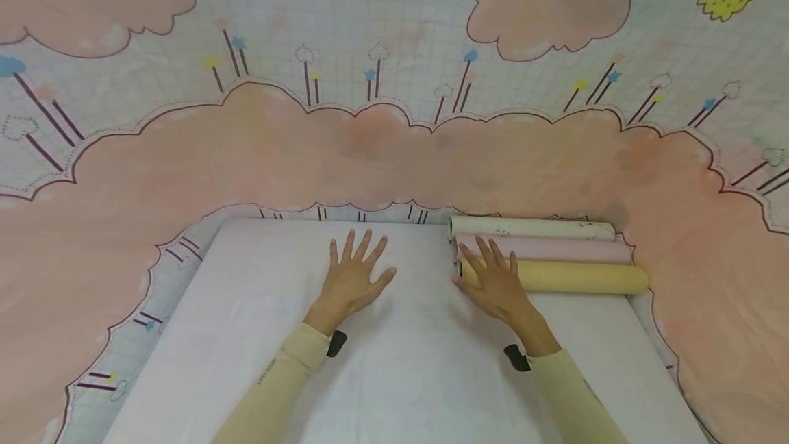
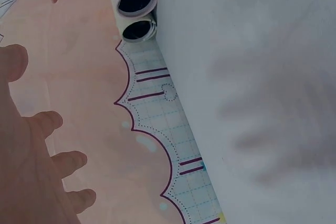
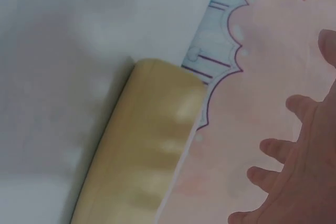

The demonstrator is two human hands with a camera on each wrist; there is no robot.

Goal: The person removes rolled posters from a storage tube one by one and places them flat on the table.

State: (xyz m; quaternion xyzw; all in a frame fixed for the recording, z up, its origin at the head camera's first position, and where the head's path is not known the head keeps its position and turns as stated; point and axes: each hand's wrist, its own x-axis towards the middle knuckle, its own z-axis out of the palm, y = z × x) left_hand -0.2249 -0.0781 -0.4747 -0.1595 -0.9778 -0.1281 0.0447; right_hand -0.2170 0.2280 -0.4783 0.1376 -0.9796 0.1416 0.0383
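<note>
Both hands hover palm down over a white table with their fingers spread and nothing held. My left hand [image 1: 353, 281] is over the bare white surface, left of the middle. In the head view my right hand [image 1: 498, 283] overlaps the left ends of three rolls; no grip on them shows. Nearest is a yellow roll [image 1: 579, 277], behind it a pink roll [image 1: 573, 249], and at the back a cream roll [image 1: 536, 227] with small dark marks. Their open, hollow ends appear in the left wrist view. The yellow roll [image 3: 142, 140] fills the middle of the right wrist view.
The white table [image 1: 394, 375] has its back edge against a cloth [image 1: 370, 156] printed with peach clouds, which surrounds it at the back and sides. The rolls lie side by side at the back right corner, the yellow one reaching past the table's right edge.
</note>
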